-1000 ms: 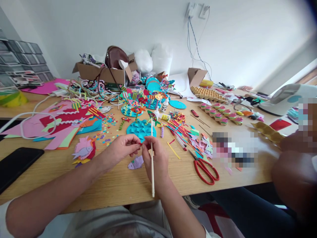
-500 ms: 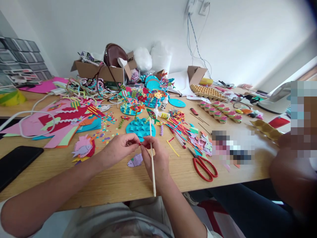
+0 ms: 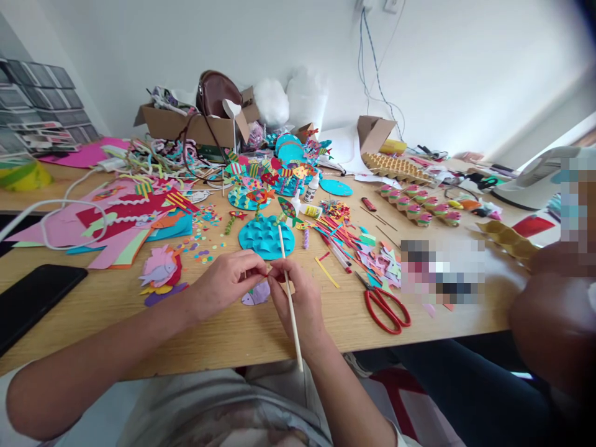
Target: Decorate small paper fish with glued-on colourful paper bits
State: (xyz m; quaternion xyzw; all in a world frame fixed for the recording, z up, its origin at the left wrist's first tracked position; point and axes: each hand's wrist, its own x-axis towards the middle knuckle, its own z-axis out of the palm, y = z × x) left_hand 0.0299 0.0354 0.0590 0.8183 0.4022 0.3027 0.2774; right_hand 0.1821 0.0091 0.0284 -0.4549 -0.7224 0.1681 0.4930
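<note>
Schematically, with the clock centred where the two bare hands meet and 12 toward the wall, the tabletop (image 3: 223,338) reads as follows from left to right. A black phone (image 3: 40,304) lies just below 9 o'clock, and pink paper sheets (image 3: 109,251) spread between 9 and 10. Closer in at 9 rests a pile of paper fish (image 3: 161,273). The left hand (image 3: 233,276) has its thumb and fingertips pinched together on a tiny reddish bit (image 3: 267,274), mostly hidden. A purple fish (image 3: 255,294) lies on the table at 7, just beneath the fingers, and a blue scalloped base (image 3: 266,239) sits at 12. The right hand (image 3: 300,295) meets the left at the reddish bit and clamps a pale stick (image 3: 292,316), slanted from near 12 toward 5; whether its far end touches the base cannot be told. Glue bottles (image 3: 311,186) are grouped at 1, paper strips (image 3: 333,242) at 2, red-handled scissors (image 3: 374,290) just past 3, and another person's arm (image 3: 542,310) at 3, farthest right.
</note>
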